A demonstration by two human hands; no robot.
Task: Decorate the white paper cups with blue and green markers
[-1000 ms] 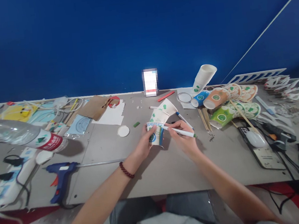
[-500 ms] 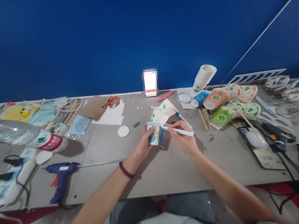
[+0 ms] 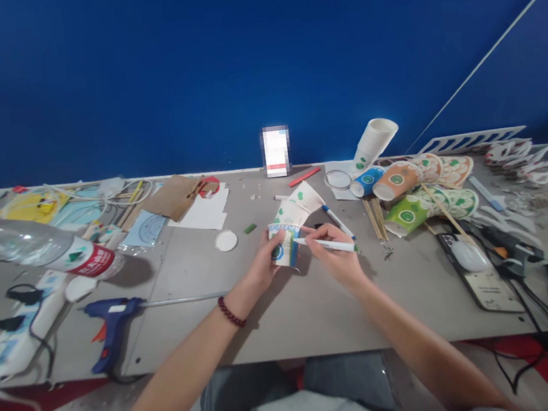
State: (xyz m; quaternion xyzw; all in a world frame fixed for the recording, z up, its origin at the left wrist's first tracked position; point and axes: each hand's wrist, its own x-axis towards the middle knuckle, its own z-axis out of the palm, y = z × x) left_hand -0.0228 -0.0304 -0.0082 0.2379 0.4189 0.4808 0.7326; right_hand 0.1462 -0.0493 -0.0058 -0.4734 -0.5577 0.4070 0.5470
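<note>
**Left hand point(image 3: 260, 262) on a paper cup point(image 3: 287, 257), right hand point(image 3: 337, 257) on a marker point(image 3: 332, 245)**

The left hand clasps the cup from its eight o'clock, thumb over the near face, other fingers mostly hidden. The left forearm point(image 3: 193, 363) reaches in from eight o'clock. The cup is near the middle of the tabletop point(image 3: 268, 331); whether its base rests there, I cannot tell. It looks light, thin-walled and easily dented, so a loose hold around the side suits it. White leaf-patterned cups point(image 3: 309, 199) lie at its one o'clock. The marker is probably stiff and smooth, best held near the tip, where the right hand pinches it; the tip points towards nine o'clock, its contact unclear. The right forearm point(image 3: 412, 335) slants in from four o'clock.
</note>
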